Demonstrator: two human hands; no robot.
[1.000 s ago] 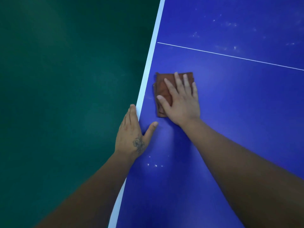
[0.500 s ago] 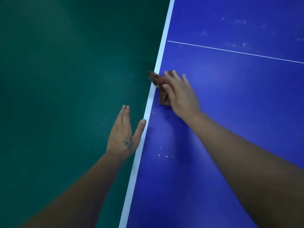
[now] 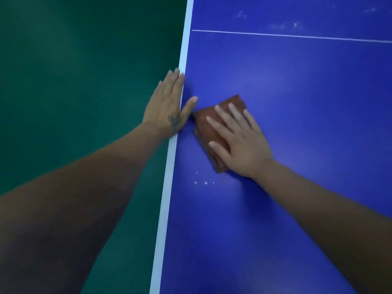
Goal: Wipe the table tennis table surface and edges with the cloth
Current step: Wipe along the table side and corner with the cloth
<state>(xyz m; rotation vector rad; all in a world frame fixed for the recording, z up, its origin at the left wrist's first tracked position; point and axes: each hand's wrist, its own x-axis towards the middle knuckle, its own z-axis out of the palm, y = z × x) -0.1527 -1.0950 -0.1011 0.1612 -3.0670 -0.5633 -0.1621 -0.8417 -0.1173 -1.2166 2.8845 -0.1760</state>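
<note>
1. Surface wiping is in hand: the right hand (image 3: 239,143), fingers flat, presses the folded brown cloth (image 3: 214,132) onto the blue counter (image 3: 297,145), just beside its white edge line (image 3: 169,177).
2. The left hand (image 3: 167,105), at nine o'clock of the cloth, rests open over that edge.
3. Next, I judge, sweep toward the white specks (image 3: 204,183) at six o'clock.
4. The counter's side face is hidden; the far smudges (image 3: 284,25) are blurred.

Dark green floor (image 3: 74,81), smooth, evenly lit, faint sheen

Showing dim, soft overhead light glaring faintly on the blue table (image 3: 297,102); blurring near forearms; bending lines at edges.
</note>
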